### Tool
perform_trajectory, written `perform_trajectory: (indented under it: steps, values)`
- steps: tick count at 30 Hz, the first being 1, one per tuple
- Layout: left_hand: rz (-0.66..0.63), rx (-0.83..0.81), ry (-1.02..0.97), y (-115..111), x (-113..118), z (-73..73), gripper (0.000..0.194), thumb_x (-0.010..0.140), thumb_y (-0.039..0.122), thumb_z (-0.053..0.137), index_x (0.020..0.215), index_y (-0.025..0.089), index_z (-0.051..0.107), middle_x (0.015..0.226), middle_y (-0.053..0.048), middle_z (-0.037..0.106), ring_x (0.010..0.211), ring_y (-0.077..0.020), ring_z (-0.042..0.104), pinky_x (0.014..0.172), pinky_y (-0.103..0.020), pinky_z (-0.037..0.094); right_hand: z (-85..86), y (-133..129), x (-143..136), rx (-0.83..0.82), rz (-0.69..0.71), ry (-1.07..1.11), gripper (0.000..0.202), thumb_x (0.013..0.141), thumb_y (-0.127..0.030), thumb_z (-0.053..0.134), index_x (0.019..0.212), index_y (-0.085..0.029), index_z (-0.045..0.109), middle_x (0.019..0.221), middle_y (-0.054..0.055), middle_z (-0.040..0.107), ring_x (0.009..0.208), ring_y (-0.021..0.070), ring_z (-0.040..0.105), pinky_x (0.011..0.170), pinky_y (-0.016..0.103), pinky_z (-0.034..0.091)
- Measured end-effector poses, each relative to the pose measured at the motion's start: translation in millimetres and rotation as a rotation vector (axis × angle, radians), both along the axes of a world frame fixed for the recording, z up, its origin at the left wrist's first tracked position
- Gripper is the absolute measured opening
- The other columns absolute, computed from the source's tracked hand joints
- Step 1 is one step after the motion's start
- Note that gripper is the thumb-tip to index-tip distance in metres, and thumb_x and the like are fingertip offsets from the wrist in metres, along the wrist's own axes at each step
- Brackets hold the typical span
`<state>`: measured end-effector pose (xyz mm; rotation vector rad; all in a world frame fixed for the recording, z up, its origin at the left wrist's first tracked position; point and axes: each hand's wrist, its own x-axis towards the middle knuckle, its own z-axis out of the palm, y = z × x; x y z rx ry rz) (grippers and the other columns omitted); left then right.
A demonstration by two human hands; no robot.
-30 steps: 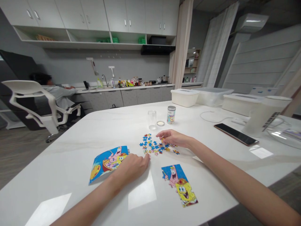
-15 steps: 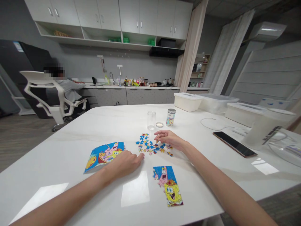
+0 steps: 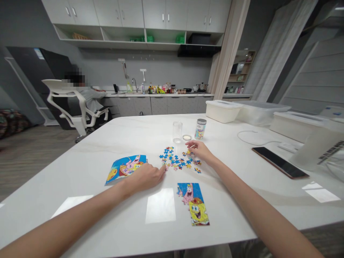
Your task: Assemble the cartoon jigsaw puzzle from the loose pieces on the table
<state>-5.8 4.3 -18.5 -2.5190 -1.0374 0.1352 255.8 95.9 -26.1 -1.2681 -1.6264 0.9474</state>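
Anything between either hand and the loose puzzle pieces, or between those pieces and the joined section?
Nothing visible is in the way. The left hand is at the near-left edge of the loose pieces, the right hand at their right side. The clear jar stands beyond them; the joined section lies on the near side.

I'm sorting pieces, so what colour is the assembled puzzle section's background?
Blue; the assembled section shows best in the head view.

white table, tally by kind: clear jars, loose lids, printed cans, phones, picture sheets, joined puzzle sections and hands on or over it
Clear jar: 1
Loose lid: 1
Printed can: 1
Phone: 1
Picture sheet: 1
Joined puzzle section: 1
Hands: 2 (left hand, right hand)
Total: 8
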Motion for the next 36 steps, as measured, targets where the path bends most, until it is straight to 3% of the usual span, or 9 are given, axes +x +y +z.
perform_trajectory:
  steps: [5, 12, 27, 31, 36]
  values:
    - [-0.013, -0.006, -0.005, -2.5, -1.1, -1.0, 0.038, 0.098, 0.021, 0.026, 0.123, 0.01, 0.054, 0.059, -0.008, 0.065, 0.051, -0.0209, 0.063, 0.048, -0.029, 0.039, -4.1, 7.0, 16.6, 0.081, -0.086, -0.089, 0.036, 0.06, -0.001, 0.054, 0.089, -0.018, 0.066, 0.084, 0.003, 0.065, 0.074, 0.0154, 0.059, 0.069, 0.027, 0.048]
    - [0.039, -0.04, 0.012, -2.3, 1.9, 6.7, 0.037, 0.098, 0.024, 0.029, 0.122, 0.011, 0.054, 0.064, -0.01, 0.069, 0.054, -0.0214, 0.065, 0.049, -0.028, 0.039, -17.2, 17.0, 29.5, 0.063, -0.107, -0.161, 0.033, 0.058, 0.001, 0.05, 0.083, -0.016, 0.065, 0.078, 0.005, 0.069, 0.077, 0.0172, 0.064, 0.075, 0.029, 0.049]
    - [0.137, -0.033, -0.007, -2.3, 3.2, 8.0, 0.04, 0.096, 0.03, 0.026, 0.116, 0.011, 0.055, 0.061, -0.01, 0.067, 0.054, -0.0243, 0.065, 0.049, -0.03, 0.04, -5.6, 9.3, 33.8, 0.037, 0.046, -0.381, 0.018, 0.06, -0.011, 0.065, 0.075, -0.017, 0.072, 0.067, 0.001, 0.063, 0.062, 0.014, 0.053, 0.059, 0.025, 0.039]
    - [0.1, -0.053, -0.008, -1.6, 2.1, 7.2, 0.038, 0.097, 0.028, 0.026, 0.112, 0.012, 0.057, 0.061, -0.01, 0.067, 0.05, -0.0209, 0.062, 0.049, -0.029, 0.039, -3.8, 7.0, 35.0, 0.036, 0.063, -0.365, 0.015, 0.062, -0.016, 0.064, 0.075, -0.016, 0.071, 0.058, -0.002, 0.055, 0.055, 0.0119, 0.048, 0.055, 0.025, 0.034]
    - [0.021, -0.096, -0.043, 0.2, -1.7, 3.3, 0.04, 0.098, 0.028, 0.023, 0.12, 0.014, 0.053, 0.064, -0.009, 0.067, 0.048, -0.017, 0.059, 0.051, -0.029, 0.039, -1.3, 3.7, 31.4, 0.045, 0.039, -0.293, 0.015, 0.066, -0.022, 0.062, 0.077, -0.015, 0.068, 0.061, -0.002, 0.055, 0.057, 0.012, 0.047, 0.055, 0.025, 0.033]
